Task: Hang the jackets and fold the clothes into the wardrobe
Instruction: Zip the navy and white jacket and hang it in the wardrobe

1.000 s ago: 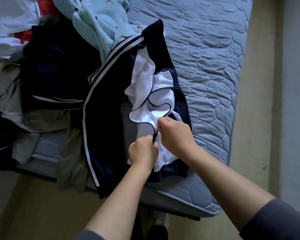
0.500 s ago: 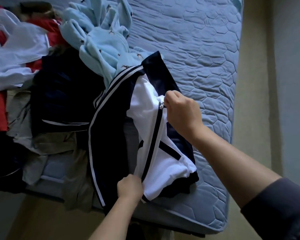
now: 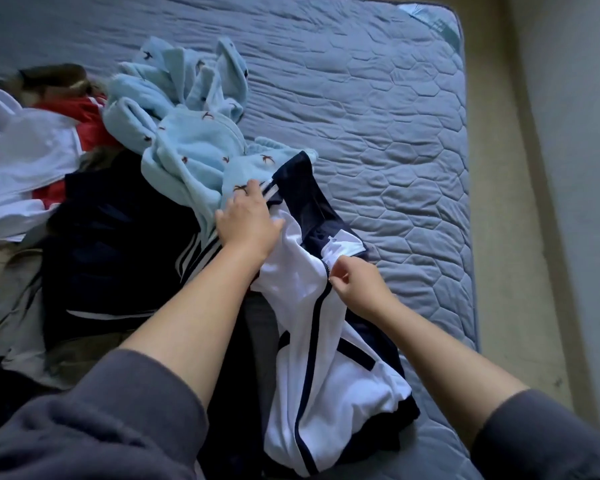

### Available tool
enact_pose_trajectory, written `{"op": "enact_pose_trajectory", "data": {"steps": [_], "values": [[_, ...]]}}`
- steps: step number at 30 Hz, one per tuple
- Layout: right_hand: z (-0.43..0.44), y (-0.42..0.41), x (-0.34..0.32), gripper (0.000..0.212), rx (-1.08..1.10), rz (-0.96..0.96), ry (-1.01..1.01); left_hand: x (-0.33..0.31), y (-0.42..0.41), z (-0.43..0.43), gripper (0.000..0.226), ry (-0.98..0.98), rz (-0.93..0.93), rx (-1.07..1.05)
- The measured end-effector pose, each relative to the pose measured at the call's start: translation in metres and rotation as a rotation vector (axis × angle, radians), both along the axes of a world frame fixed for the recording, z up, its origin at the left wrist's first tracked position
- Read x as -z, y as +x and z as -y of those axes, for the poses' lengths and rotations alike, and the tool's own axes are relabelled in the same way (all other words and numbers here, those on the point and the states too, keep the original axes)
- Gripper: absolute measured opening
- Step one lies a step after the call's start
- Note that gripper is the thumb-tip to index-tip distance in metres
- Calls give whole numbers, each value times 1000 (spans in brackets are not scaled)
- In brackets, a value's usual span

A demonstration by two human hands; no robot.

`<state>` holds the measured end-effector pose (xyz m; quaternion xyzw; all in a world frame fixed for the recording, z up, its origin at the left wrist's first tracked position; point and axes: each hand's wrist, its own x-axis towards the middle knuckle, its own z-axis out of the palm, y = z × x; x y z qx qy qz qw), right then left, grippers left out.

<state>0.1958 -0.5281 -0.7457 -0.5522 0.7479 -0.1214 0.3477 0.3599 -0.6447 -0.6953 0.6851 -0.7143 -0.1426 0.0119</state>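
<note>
A blue quilted bed [image 3: 378, 116] carried the navy-and-white jacket [image 3: 329, 375] at its near edge, beside a pale blue fleece [image 3: 194, 147]. The left hand [image 3: 248, 220] lay flat on the jacket's striped shoulder, fingers straight and holding nothing; the right hand [image 3: 359, 287] pinched the zip [image 3: 327, 273] near the collar with curled fingers.

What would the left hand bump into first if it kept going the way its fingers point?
Most likely the light blue fleece. The left hand lies on the navy and white jacket, fingers pointing away from the person, fingertips about at the fleece's edge, though depth is hard to judge.
</note>
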Motion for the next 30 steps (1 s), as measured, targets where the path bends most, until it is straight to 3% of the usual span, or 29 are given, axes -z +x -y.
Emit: {"op": "enact_pose_trajectory", "data": {"steps": [4, 6, 11, 14, 17, 20, 23, 24, 27, 30], "values": [[2, -5, 16, 15, 108, 102, 66, 16, 5, 10, 21, 65, -40, -11], [3, -7, 15, 15, 163, 163, 88, 13, 9, 12, 11, 56, -170, 13], [1, -7, -10, 10, 468, 621, 203, -23, 13, 7, 8, 273, -444, -38], [-8, -1, -38, 10, 529, 749, 282, -71, 21, -15, 22, 354, -573, 121], [-22, 5, -72, 18, 557, 773, 339, -131, 31, -38, 17, 306, -748, 252], [-34, 13, -114, 40, 573, 753, 335, -203, 42, -59, 8, 269, -940, 273], [-42, 20, -163, 62, 560, 785, 299, -267, 59, -85, 15, 234, -1035, 256], [-44, 22, -181, 58, 563, 807, 281, -287, 66, -95, 16, 221, -1048, 234], [-41, 25, -244, 11, 534, 866, 215, -350, 87, -127, 18, 151, -1047, 189], [-43, 35, -309, 13, 453, 905, 202, -412, 113, -170, 25, 100, -999, 108]]}}
